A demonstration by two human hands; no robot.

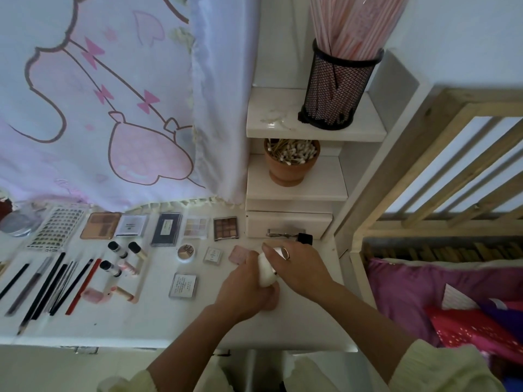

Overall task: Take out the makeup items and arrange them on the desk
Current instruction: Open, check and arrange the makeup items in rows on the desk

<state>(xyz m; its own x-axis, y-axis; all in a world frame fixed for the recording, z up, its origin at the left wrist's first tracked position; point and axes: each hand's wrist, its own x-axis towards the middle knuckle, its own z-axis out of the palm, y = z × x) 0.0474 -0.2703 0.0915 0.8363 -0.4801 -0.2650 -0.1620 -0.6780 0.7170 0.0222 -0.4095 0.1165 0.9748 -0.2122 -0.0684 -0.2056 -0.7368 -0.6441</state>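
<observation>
A white bottle [265, 274] with a rose-gold cap lies across the white desk [158, 321], held between both hands. My left hand [246, 287] grips its lower body. My right hand [294, 264] curls over its cap end. Laid out in rows to the left are eyeshadow palettes [225, 228], a dark compact [166, 229], small square compacts [183, 285], small black-capped vials [117, 249], pink lip tubes [124, 292] and several pencils and brushes [51, 281]. A pink compact [239, 254] lies just behind my left hand.
A small drawer unit [288, 223] stands at the desk's back right with a metal tool [280, 234] and a black cap [305, 238] in front. Shelves above hold a terracotta pot of cotton swabs [291, 161] and a mesh cup [336, 89]. A wooden bed frame [424, 171] is at right.
</observation>
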